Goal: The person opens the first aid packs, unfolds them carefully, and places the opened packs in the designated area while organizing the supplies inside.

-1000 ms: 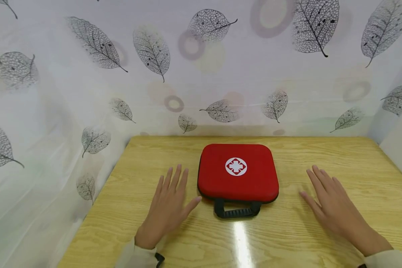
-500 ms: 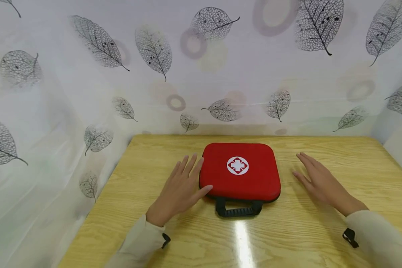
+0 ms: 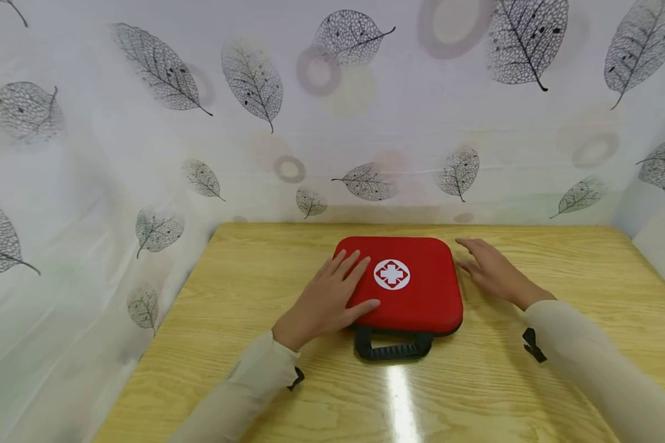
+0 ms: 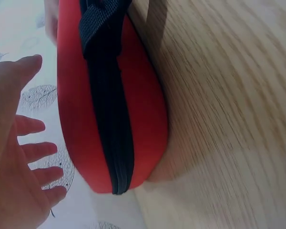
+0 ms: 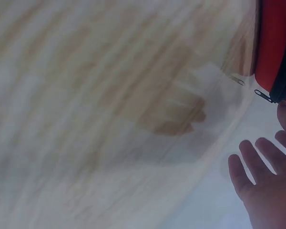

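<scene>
Leaf-print sheet (image 3: 288, 147) covers the back and sides. Wood-grain worktop (image 3: 244, 271) in front of it, a bright streak of glare near its front. Red case (image 3: 421, 301) lies flat near the middle of the worktop, emblem side up, between my two grips. Pale sleeves (image 3: 593, 369) on both my forearms. My left grip (image 3: 324, 301) is wide, fingers and thumb spread, holding nothing; it's over the left part of the case, and the left wrist view shows a gap to the lid. My right grip (image 3: 493, 271) is wide too, fingers extended, thumb apart, nothing held; it's just beside the case's right edge, thumb close to the zip, contact can't be told. Black handle (image 3: 393, 352) is on the case's near side, pointing toward me. White round emblem (image 3: 391, 274) with a cross sits on the lid, right of my left fingers. Black band (image 3: 533, 346) at each cuff. Small zip pull (image 5: 264, 96) sticks out near my right thumb.
</scene>
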### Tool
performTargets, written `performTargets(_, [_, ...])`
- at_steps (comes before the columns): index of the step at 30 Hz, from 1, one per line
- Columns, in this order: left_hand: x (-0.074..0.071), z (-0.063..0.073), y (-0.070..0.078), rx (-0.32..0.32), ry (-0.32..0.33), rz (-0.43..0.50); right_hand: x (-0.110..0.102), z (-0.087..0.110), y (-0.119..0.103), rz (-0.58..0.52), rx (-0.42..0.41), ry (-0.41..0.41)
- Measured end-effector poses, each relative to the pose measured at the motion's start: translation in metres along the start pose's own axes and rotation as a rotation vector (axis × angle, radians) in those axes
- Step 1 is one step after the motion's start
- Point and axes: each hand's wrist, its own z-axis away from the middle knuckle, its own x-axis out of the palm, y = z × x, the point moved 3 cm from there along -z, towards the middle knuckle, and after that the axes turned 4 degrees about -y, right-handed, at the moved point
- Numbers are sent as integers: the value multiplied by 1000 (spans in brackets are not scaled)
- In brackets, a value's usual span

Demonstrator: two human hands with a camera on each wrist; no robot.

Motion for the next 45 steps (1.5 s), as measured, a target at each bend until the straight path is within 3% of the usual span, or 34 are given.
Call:
performTargets(5, [5, -11, 6, 55, -24, 29, 3, -18, 2, -86, 17, -49])
performTargets(10, [12, -19, 11, 74, -105, 68, 4, -33, 5, -170, 71, -112])
performTargets(14, [16, -22, 16, 86, -168, 88, 5, -41, 10, -196, 87, -153])
performTargets(21, [20, -24, 22, 121, -211, 100, 4, -48, 15, -220, 63, -161])
performTargets(45, [27, -21, 21, 95, -159, 106, 7, -52, 26, -166, 99, -109])
